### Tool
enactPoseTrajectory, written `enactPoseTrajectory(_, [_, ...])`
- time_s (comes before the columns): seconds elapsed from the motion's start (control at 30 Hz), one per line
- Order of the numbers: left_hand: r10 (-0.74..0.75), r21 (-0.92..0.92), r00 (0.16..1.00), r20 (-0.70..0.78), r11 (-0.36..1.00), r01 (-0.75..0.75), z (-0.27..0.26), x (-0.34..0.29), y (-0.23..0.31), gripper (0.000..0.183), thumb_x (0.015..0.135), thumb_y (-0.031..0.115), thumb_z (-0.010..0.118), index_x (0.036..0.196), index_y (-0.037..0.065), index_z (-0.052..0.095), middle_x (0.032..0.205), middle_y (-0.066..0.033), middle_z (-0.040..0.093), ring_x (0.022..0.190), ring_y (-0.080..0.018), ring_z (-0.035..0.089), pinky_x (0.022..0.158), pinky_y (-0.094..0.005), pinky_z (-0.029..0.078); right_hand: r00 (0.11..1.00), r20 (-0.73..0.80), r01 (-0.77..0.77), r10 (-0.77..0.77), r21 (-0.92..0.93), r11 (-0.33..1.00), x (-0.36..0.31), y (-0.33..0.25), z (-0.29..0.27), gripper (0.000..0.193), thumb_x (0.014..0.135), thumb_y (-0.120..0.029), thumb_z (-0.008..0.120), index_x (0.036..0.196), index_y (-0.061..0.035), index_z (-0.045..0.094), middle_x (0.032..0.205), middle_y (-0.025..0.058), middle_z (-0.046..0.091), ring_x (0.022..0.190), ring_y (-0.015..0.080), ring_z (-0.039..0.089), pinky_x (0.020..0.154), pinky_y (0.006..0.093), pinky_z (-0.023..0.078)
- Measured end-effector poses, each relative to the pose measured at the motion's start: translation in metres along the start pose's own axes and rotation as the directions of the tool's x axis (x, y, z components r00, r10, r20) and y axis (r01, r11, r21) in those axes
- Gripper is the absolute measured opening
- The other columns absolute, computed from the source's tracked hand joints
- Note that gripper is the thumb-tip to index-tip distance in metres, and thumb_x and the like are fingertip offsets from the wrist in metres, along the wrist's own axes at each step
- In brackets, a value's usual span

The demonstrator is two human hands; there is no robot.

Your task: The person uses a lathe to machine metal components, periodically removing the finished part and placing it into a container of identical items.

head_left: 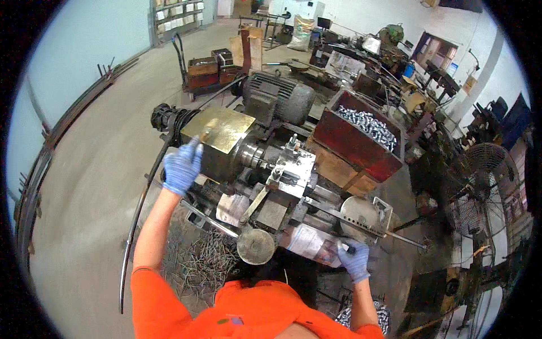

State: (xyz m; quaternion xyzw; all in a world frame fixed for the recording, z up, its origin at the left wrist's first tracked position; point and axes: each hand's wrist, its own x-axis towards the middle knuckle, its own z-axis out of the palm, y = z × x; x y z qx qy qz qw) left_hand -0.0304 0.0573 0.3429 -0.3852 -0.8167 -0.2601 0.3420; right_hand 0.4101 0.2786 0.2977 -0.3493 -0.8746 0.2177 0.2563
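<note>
In front of me stands a small metal lathe with a brass-coloured plate point(223, 125) on top of its headstock. My left hand point(183, 165), in a blue knitted glove, reaches to the plate's near left corner with its fingers stretched out. A small brownish piece point(204, 136) shows by the fingertips; whether they touch it is unclear. Right of the plate are the shiny spindle point(251, 155) and the tool slide point(296, 172). My right hand point(354, 261), gloved too, is curled at the right end of a printed sheet point(310, 243), by a small pale piece it partly hides.
A red bin point(355, 135) full of small shiny metal parts stands behind the slide. An electric motor point(279, 99) sits behind the headstock. A long bar point(141, 226) slants down on the left. Thin metal scrap point(209, 257) lies below; a fan point(480, 181) stands right.
</note>
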Motion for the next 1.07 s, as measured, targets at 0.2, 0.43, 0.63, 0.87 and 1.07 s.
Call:
enactPoseTrajectory(0.2, [-0.162, 0.127, 0.971, 0.178, 0.982, 0.140, -0.029, 0.004, -0.014, 0.028, 0.086, 0.030, 0.051, 0.101, 0.011, 0.064, 0.070, -0.0152, 0.062, 0.061, -0.0306, 0.060, 0.056, -0.0413, 0.046, 0.996, 0.012, -0.087, 0.086, 0.110, 0.990, -0.008, 0.015, 0.009, 0.019, 0.071, -0.017, 0.069, 0.082, -0.0021, 0.068, 0.077, 0.0147, 0.066, 0.070, 0.0237, 0.065, 0.069, 0.0303, 0.049])
enactPoseTrajectory(0.43, [0.128, -0.292, 0.954, 0.270, 0.955, -0.046, -0.028, 0.000, 0.066, 0.027, 0.084, 0.029, 0.055, 0.097, 0.008, 0.066, 0.072, -0.0176, 0.062, 0.065, -0.0324, 0.061, 0.059, -0.0411, 0.047, 0.999, 0.013, 0.036, -0.039, 0.186, 0.982, -0.019, 0.000, 0.018, 0.017, 0.071, -0.014, 0.068, 0.084, -0.0032, 0.069, 0.085, 0.0134, 0.067, 0.080, 0.0254, 0.065, 0.076, 0.0313, 0.049])
enactPoseTrajectory(0.63, [0.108, -0.281, 0.910, 0.400, 0.960, 0.009, 0.027, 0.002, 0.116, 0.027, 0.085, 0.031, 0.050, 0.097, 0.013, 0.065, 0.068, -0.0152, 0.061, 0.063, -0.0332, 0.060, 0.057, -0.0428, 0.046, 0.996, -0.031, -0.083, 0.088, 0.121, 0.989, -0.029, 0.009, 0.006, 0.015, 0.070, -0.013, 0.070, 0.082, -0.0029, 0.068, 0.083, 0.0122, 0.067, 0.075, 0.0214, 0.065, 0.070, 0.0304, 0.050])
enactPoseTrajectory(0.87, [0.125, -0.200, 0.838, 0.531, 0.980, -0.019, 0.049, -0.028, 0.115, 0.026, 0.084, 0.032, 0.050, 0.094, 0.014, 0.066, 0.069, -0.0142, 0.062, 0.067, -0.0321, 0.060, 0.062, -0.0432, 0.047, 0.987, -0.080, -0.123, 0.140, 0.192, 0.974, -0.046, 0.016, -0.003, 0.014, 0.072, -0.012, 0.070, 0.081, -0.0012, 0.067, 0.080, 0.0106, 0.066, 0.068, 0.0170, 0.063, 0.058, 0.0266, 0.048])
enactPoseTrajectory(1.07, [0.084, -0.309, 0.948, 0.305, 0.951, 0.015, 0.004, -0.019, 0.099, 0.026, 0.083, 0.028, 0.057, 0.098, 0.009, 0.066, 0.075, -0.0158, 0.064, 0.066, -0.0294, 0.063, 0.061, -0.0389, 0.049, 0.989, -0.109, -0.070, 0.096, 0.224, 0.972, -0.046, 0.022, 0.004, 0.012, 0.073, -0.012, 0.069, 0.080, -0.0019, 0.067, 0.081, 0.0108, 0.066, 0.069, 0.0180, 0.063, 0.059, 0.0270, 0.049])
